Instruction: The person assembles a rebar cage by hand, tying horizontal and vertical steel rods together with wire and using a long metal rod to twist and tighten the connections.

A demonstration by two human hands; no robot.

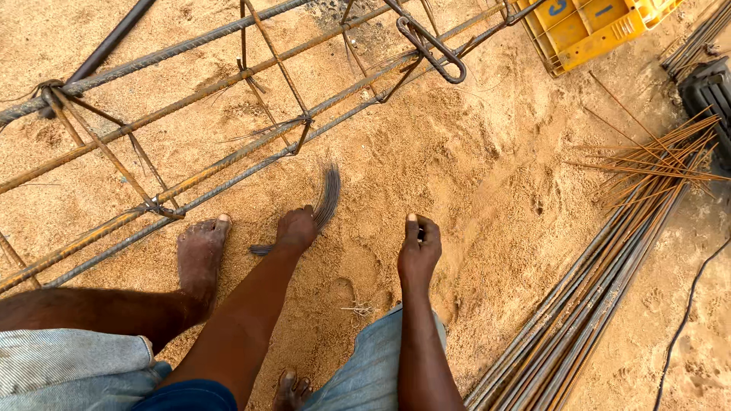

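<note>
Both arms reach straight down and forward from the bottom edge of the view, over bent knees in faded denim shorts.

The left hand [295,230] hangs low over the sand [472,175], knuckles up, fingers curled shut around a bundle of thin wires [327,196]. The wires curve up and away from the fist toward the rebar cage [228,114], and a short end pokes out on the other side of the fist, toward the bare foot [199,255].

The right hand [419,247] is held a little apart from the left, over bare sand, its fingers folded loosely into the palm with the thumb pointing up. Something small and dark seems pinched inside it, but it is too small to make out, so I cannot tell whether the hand grips anything.

The cage lies slantwise across the upper left, its long bars tied with square hoops. A sheaf of straight rods [594,297] lies on the sand at the right, cut off by the bottom edge. A yellow crate [586,30] is partly cut off at the top. A second foot [289,388] shows only its toes between the knees.
</note>
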